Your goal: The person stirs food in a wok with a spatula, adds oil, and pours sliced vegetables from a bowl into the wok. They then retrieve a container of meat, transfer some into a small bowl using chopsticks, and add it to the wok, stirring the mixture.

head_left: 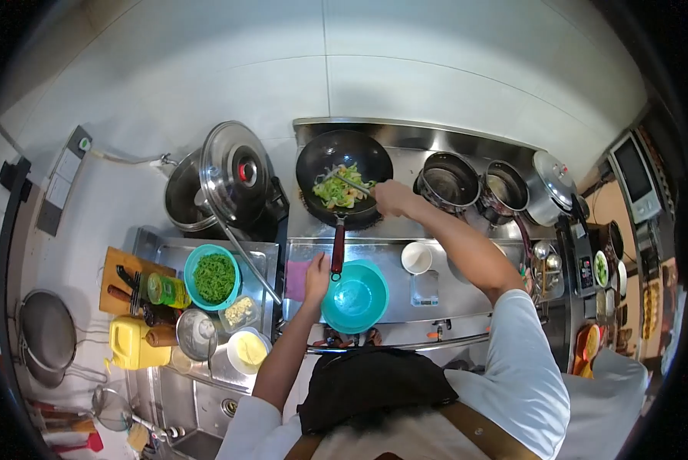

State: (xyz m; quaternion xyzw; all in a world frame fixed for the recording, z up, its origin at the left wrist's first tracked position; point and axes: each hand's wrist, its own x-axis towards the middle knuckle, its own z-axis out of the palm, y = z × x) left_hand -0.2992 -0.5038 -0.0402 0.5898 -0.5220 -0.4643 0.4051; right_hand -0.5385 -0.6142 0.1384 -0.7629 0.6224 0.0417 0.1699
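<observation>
A dark wok sits on the stove with sliced green and pale vegetables in it. My right hand is closed round the handle of a metal utensil, whose far end is among the vegetables. Below the wok, my left hand is beside the wok's dark red handle and the left rim of a turquoise bowl. Its fingers point up, and whether they grip anything is unclear. A pink cloth lies just left of that hand.
Two dark pots and a lidded pot stand right of the wok. A large pot with a tilted lid is at left. Chopped greens, an oil bottle and a sink lie lower left. A white container stands on the counter.
</observation>
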